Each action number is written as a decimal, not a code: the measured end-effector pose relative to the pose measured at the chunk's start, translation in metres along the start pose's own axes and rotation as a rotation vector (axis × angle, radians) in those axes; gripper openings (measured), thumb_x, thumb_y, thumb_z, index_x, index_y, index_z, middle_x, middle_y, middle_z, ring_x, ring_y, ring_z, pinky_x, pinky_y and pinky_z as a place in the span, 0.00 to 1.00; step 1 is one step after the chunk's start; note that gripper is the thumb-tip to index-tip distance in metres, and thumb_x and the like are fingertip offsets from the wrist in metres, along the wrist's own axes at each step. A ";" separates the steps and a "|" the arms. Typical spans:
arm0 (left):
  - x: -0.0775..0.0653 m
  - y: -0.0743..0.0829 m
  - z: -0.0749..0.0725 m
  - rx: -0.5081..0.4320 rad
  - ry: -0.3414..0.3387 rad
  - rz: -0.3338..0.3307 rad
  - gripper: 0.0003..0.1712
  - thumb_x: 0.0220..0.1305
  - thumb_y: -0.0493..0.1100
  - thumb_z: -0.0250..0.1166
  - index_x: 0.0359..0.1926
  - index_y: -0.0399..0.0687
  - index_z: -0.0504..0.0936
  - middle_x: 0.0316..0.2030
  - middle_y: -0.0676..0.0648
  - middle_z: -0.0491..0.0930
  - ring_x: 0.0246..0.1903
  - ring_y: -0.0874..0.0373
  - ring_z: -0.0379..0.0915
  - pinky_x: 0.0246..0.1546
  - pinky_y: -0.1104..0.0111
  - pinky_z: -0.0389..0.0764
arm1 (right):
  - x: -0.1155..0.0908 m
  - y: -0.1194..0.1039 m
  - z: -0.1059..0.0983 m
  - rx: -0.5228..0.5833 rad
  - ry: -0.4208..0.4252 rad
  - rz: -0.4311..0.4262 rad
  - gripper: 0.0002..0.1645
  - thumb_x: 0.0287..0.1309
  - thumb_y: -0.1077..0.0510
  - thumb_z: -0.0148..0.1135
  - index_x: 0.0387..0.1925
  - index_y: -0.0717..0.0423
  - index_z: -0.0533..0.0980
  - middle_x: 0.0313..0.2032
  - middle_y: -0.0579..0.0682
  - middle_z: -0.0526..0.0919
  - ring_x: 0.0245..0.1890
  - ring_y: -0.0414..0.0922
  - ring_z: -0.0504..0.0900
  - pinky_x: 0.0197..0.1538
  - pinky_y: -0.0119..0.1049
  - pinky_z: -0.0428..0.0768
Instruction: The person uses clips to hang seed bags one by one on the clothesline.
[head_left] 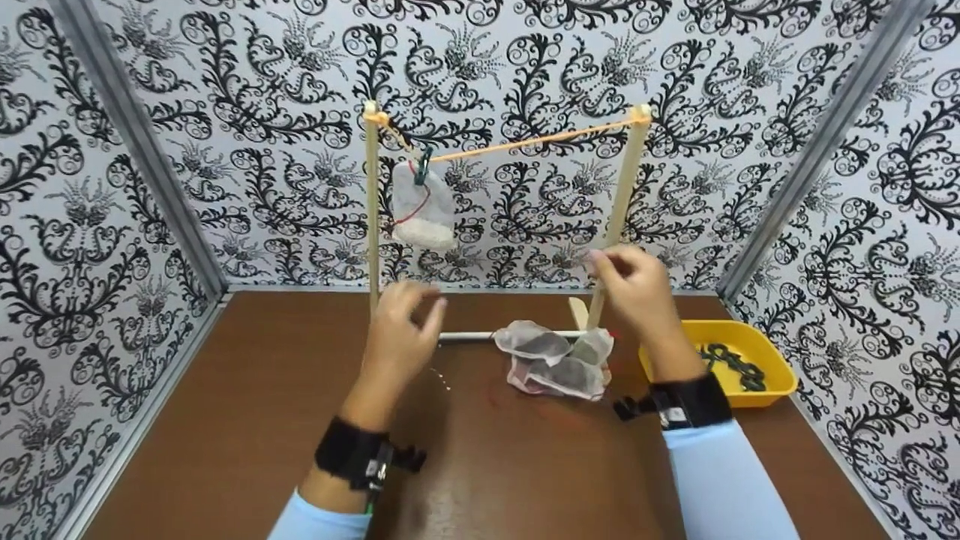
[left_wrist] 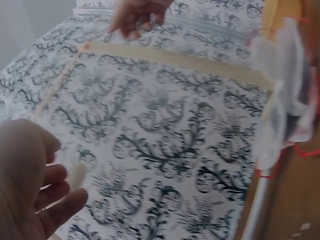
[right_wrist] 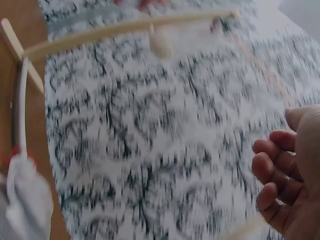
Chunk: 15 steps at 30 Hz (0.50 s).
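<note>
My left hand (head_left: 403, 326) is raised over the table, left of a wooden frame's crossbar, its fingers loosely bent around nothing. Near the frame's right post, my right hand (head_left: 636, 289) hovers with relaxed fingers (right_wrist: 270, 155) and holds nothing. From the orange cord (head_left: 525, 142) between the posts hangs a white pouch (head_left: 424, 210) with a red drawstring, clipped by a dark green clothespin (head_left: 422, 166). Below the right hand, several sheer white drawstring pouches (head_left: 555, 361) lie in a heap by the pale bottom rod (head_left: 469, 337). Their red strings show at the edges.
A yellow tray (head_left: 776, 360) with several dark green clothespins (head_left: 739, 367) stands at the right, partly behind the right forearm. The wooden left post (head_left: 373, 217) and right post (head_left: 626, 180) rise from the brown table (head_left: 517, 465). Patterned walls (head_left: 510, 67) enclose it.
</note>
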<state>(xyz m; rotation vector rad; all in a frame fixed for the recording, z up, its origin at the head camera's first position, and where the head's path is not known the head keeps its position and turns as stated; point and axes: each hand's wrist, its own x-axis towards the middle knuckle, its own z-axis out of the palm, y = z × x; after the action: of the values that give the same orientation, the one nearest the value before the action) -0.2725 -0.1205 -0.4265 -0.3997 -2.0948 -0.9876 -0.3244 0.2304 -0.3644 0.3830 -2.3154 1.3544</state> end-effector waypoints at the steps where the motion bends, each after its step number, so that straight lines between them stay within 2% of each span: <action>1: -0.006 -0.001 0.002 0.016 -0.040 -0.014 0.09 0.73 0.39 0.75 0.50 0.40 0.91 0.47 0.41 0.90 0.53 0.43 0.84 0.61 0.48 0.87 | -0.002 0.010 -0.008 -0.063 -0.010 0.036 0.20 0.83 0.48 0.67 0.51 0.64 0.89 0.40 0.55 0.92 0.37 0.45 0.88 0.46 0.35 0.91; 4: -0.023 -0.006 0.010 0.085 -0.159 -0.052 0.10 0.74 0.42 0.75 0.51 0.42 0.91 0.49 0.42 0.88 0.55 0.43 0.82 0.62 0.49 0.88 | -0.008 0.049 -0.030 -0.246 -0.082 0.138 0.26 0.85 0.44 0.64 0.58 0.64 0.87 0.50 0.66 0.92 0.48 0.58 0.90 0.59 0.53 0.91; 7: -0.038 -0.014 0.012 0.158 -0.277 -0.100 0.12 0.73 0.44 0.77 0.51 0.43 0.92 0.50 0.43 0.87 0.56 0.44 0.81 0.62 0.48 0.88 | -0.016 0.093 -0.047 -0.393 -0.148 0.208 0.29 0.85 0.43 0.62 0.62 0.66 0.85 0.60 0.72 0.89 0.60 0.71 0.87 0.69 0.68 0.83; 11: -0.054 -0.037 0.006 0.289 -0.354 -0.141 0.13 0.72 0.45 0.78 0.50 0.41 0.93 0.49 0.41 0.87 0.54 0.40 0.84 0.60 0.44 0.88 | -0.030 0.141 -0.063 -0.502 -0.274 0.363 0.31 0.86 0.45 0.59 0.66 0.71 0.82 0.66 0.75 0.85 0.65 0.74 0.84 0.72 0.70 0.80; 15: -0.067 -0.070 -0.007 0.435 -0.420 -0.225 0.13 0.73 0.44 0.77 0.48 0.38 0.92 0.50 0.35 0.88 0.51 0.32 0.86 0.54 0.38 0.89 | -0.043 0.165 -0.076 -0.579 -0.381 0.479 0.31 0.84 0.49 0.59 0.68 0.74 0.80 0.68 0.76 0.83 0.61 0.70 0.86 0.68 0.68 0.82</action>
<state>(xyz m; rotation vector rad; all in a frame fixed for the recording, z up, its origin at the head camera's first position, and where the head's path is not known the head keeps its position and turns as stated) -0.2641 -0.1684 -0.5102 -0.1564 -2.7027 -0.5688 -0.3424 0.3779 -0.4781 -0.1229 -3.1159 0.7553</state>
